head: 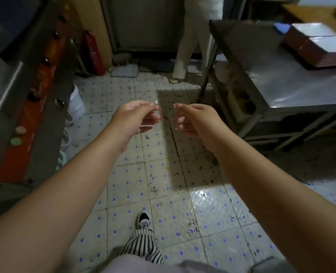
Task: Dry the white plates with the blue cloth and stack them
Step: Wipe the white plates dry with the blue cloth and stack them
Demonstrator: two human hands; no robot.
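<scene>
Two stacks of square white plates with brown undersides sit at the far right on a steel table. A blue cloth lies just behind them on the left. My left hand and my right hand hang in mid-air over the tiled floor, well left of the table. Both hands are empty, with their fingers loosely curled and the fingertips facing each other a small gap apart.
A steel counter with an orange-red front runs along the left. A red fire extinguisher stands by the far wall. Another person's legs stand near the table's far corner. A white bucket sits on the floor.
</scene>
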